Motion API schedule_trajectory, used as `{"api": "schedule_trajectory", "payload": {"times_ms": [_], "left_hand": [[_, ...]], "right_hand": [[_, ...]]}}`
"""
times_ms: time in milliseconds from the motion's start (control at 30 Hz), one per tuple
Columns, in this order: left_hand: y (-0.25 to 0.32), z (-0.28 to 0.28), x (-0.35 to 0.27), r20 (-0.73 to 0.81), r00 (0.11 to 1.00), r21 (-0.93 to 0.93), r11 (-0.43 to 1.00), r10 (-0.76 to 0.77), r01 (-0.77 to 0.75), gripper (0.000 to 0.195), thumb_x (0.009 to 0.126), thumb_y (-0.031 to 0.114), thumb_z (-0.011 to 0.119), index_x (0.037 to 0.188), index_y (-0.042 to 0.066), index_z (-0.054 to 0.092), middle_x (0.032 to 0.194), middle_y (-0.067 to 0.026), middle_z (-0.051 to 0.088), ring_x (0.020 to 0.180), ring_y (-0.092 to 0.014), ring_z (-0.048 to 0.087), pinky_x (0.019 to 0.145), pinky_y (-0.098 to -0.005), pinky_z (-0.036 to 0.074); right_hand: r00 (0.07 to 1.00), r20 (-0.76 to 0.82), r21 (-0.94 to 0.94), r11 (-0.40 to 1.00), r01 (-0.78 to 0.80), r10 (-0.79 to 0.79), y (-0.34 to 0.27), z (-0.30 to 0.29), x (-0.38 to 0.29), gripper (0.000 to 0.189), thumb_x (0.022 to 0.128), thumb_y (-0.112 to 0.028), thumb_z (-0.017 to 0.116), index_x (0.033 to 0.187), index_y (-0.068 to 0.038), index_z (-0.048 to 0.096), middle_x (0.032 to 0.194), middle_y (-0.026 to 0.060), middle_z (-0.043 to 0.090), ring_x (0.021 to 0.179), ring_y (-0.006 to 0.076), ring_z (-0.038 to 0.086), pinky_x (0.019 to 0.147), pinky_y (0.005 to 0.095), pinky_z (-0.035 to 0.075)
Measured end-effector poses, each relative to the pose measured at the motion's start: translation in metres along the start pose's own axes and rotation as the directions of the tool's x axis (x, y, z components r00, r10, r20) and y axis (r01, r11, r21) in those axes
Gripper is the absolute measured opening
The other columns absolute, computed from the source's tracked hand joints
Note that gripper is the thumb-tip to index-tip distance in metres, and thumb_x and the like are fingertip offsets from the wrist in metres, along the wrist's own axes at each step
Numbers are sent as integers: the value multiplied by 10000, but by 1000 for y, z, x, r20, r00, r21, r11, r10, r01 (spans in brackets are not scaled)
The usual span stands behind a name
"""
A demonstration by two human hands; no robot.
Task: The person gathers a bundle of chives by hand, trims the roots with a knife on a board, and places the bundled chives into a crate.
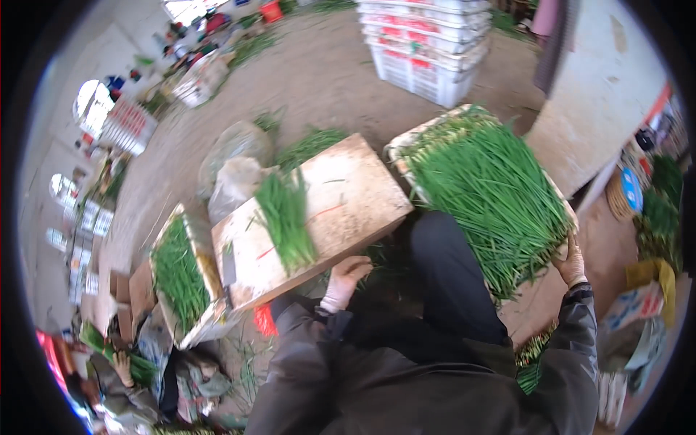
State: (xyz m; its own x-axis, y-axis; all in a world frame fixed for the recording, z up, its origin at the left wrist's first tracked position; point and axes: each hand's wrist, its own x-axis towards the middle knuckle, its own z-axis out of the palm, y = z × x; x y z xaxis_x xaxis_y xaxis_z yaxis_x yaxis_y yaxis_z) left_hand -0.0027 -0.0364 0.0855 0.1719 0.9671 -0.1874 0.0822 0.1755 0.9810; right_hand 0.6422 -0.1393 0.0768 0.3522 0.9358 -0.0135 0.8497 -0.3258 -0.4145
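Note:
My gloved right hand (571, 263) grips the near right corner of a white plastic crate (560, 204). Long green leafy stalks (484, 190), like garlic chives, fill that crate, pale ends mostly along its far and near sides. In front of my body, my gloved left hand (348, 280) hovers by the near edge of a low wooden board table (361, 185). Its fingers are loosely bent and nothing shows in them. One bundle of chives (288, 223) lies on the board, slightly blurred. A flat grey blade-like piece (229, 266) rests at the board's left end.
Left of the board stands a tilted foam box (204, 255) of greens, with a seated person (122, 370) holding a bundle beyond it. Plastic bags (239, 174) lie behind the board. Stacked white crates (424, 54) and a pale panel (592, 92) stand farther back.

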Motion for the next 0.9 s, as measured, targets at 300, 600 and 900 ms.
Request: {"api": "schedule_trajectory", "payload": {"times_ms": [300,600,900], "left_hand": [[-40,-31,-13,-160,987,123,992,3,17,221,900,76,715,1098,-20,705,969,-52,719,897,-118,654,826,-255,515],[-34,-29,-3,-115,989,243,968,95,-65,215,881,68,701,1072,-31,716,981,-105,746,927,-171,686,873,-282,527],[-38,-25,2,-101,990,303,951,94,-59,217,876,80,696,1063,-29,713,931,-115,747,850,-175,696,806,-289,542]], "right_hand": [[913,397,-385,920,77,90,-45,31,62,1291,638,-261,853,1604,29,48,1352,285,578,1203,409,616,1011,447,503],[941,337,-179,982,59,5,-64,33,43,1340,535,-263,938,1558,105,155,1388,345,508,1325,429,503,1145,417,393],[971,183,-402,913,-67,152,-99,50,31,1160,674,-181,814,1608,-6,149,1203,267,640,1122,385,647,956,436,533]]}}
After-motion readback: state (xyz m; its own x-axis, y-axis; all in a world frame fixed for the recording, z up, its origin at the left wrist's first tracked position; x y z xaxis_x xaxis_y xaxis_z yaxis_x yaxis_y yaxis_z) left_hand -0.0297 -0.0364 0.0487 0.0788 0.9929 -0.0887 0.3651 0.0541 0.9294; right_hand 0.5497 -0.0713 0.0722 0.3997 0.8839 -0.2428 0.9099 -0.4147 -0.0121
